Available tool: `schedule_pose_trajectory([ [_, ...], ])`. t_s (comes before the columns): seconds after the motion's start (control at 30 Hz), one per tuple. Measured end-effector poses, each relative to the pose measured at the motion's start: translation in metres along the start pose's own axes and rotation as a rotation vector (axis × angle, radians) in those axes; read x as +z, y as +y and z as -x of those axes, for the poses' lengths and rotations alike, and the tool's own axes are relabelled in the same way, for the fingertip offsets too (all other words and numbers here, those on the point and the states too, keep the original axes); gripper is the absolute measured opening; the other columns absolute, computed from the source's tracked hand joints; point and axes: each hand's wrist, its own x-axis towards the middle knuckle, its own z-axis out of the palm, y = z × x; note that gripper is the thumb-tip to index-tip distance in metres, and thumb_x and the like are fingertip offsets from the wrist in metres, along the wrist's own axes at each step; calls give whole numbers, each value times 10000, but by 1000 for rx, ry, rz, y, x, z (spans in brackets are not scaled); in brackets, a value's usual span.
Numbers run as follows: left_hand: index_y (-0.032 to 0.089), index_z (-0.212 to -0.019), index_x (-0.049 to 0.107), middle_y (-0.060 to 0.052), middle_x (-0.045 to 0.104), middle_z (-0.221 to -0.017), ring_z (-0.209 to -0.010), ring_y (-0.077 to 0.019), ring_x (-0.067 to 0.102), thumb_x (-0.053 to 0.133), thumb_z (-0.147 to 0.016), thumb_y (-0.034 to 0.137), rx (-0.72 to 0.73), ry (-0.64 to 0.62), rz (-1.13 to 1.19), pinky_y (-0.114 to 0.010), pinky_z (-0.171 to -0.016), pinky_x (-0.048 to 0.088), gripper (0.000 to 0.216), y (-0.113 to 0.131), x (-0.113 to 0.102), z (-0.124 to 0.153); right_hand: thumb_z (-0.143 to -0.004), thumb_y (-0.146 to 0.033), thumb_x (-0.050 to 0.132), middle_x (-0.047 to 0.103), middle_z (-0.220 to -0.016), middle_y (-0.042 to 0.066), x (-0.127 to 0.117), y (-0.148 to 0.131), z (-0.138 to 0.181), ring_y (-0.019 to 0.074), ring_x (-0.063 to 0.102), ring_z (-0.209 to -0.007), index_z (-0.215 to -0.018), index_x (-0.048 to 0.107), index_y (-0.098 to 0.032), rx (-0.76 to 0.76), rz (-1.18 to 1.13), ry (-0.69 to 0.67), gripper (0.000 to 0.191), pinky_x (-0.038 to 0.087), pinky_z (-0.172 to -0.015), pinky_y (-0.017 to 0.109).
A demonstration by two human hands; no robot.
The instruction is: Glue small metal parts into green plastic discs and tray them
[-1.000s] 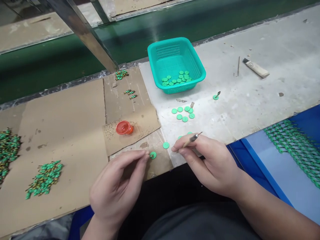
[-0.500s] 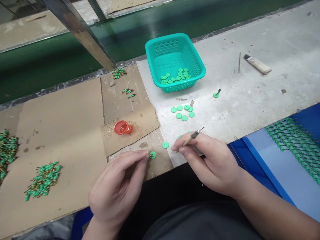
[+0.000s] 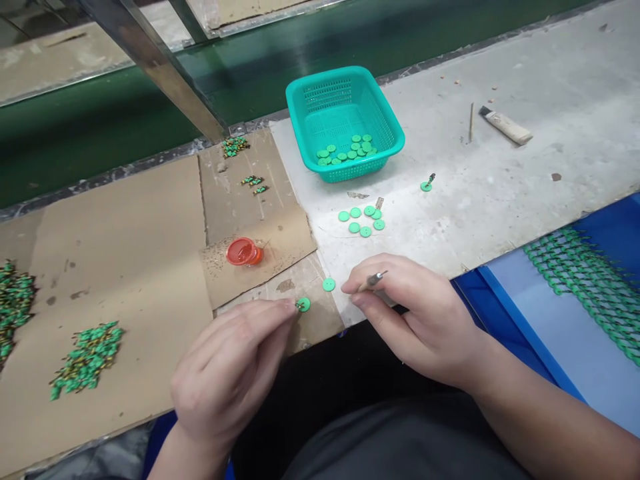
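My left hand [image 3: 233, 373] is closed in a pinch at the near edge of the bench. At its fingertips is a green disc [image 3: 305, 305] with a small dark and green piece against its face; the fingers partly hide that piece. My right hand [image 3: 410, 317] grips a thin pen-like tool [image 3: 371, 281] with a metal tip, which points up and to the right. Between my hands lies a loose green disc [image 3: 329, 285] with small holes. Beyond them, several green discs [image 3: 355, 228] are spread on the white surface.
A teal basket [image 3: 345, 175] holds several green discs. A red cup [image 3: 243, 251] stands on cardboard [image 3: 150, 220]. Small green-and-brown pieces [image 3: 90, 357] lie in heaps at left. Toward the right are a disc with an upright piece [image 3: 426, 187], a stick [image 3: 471, 123] and a tube [image 3: 507, 127].
My right hand has shifted slightly left, and the tool in it has tipped lower. My left hand keeps its pinch by the disc. The whole view has moved slightly.
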Motion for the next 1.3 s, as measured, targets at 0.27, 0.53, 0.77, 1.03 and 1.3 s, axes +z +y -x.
schedule_pose_trajectory([
  [0.27, 288, -1266, 828, -3, 910, -1128, -986, -191, 876, 849, -1031, 74, -40, 79, 148, -356, -1008, 710, 319, 0, 10, -4, -1142, -114, 717, 909, -1130, 57, -5, -3, 1, 170, 877, -1037, -1153, 791, -176, 2, 91, 5, 97, 688, -964, 246],
  [0.53, 336, -1214, 858, 27, 906, -1119, -979, -180, 875, 859, -1051, 170, -170, 77, 240, -313, -968, 703, 233, 0, 13, -4, -1166, -128, 687, 918, -1175, 47, 0, -6, -8, 179, 884, -1081, -1176, 780, -200, -24, 108, -15, 118, 701, -1025, 274],
  [0.77, 316, -1250, 894, 45, 917, -1182, -1012, -154, 880, 952, -915, 54, -211, 134, 349, -261, -1019, 715, 430, -4, 15, -1, -1210, -136, 580, 902, -1284, 59, 25, 10, -21, 175, 860, -1212, -1210, 749, -195, -109, -5, -78, 178, 667, -1122, 289],
  [1.03, 333, -1293, 898, 77, 915, -1140, -1013, -93, 869, 968, -884, 25, -216, 178, 339, -162, -1003, 693, 517, 1, 16, -8, -1183, -158, 579, 892, -1295, 30, 32, 14, -25, 191, 845, -1253, -1208, 753, -304, -37, -82, -164, 228, 668, -1129, 295],
  [1.3, 331, -1303, 896, 61, 910, -1131, -988, -97, 865, 959, -901, 36, -249, 174, 369, -171, -966, 701, 502, 2, 15, -5, -1136, -130, 612, 894, -1282, 9, 31, 11, -30, 216, 854, -1217, -1168, 769, -340, 22, -134, -208, 264, 678, -1096, 303],
])
